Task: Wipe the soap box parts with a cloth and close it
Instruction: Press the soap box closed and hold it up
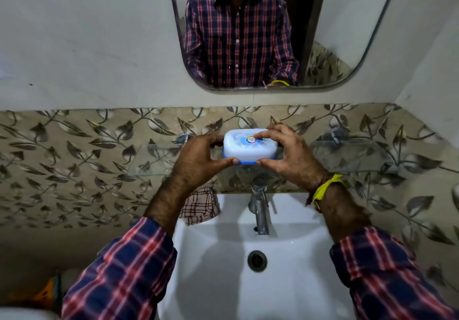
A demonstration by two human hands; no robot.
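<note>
The closed soap box [250, 149], white translucent lid on a blue base, sits between both hands above the front edge of the clear glass shelf [347, 154], over the steel tap [259, 208]. The left hand [198, 157] curls round its left end, thumb under the front rim; the right hand [288, 153] grips the right end, forefinger laid on the lid's round sticker. A checked cloth [200, 205] lies at the white basin's [248, 282] back left corner.
</note>
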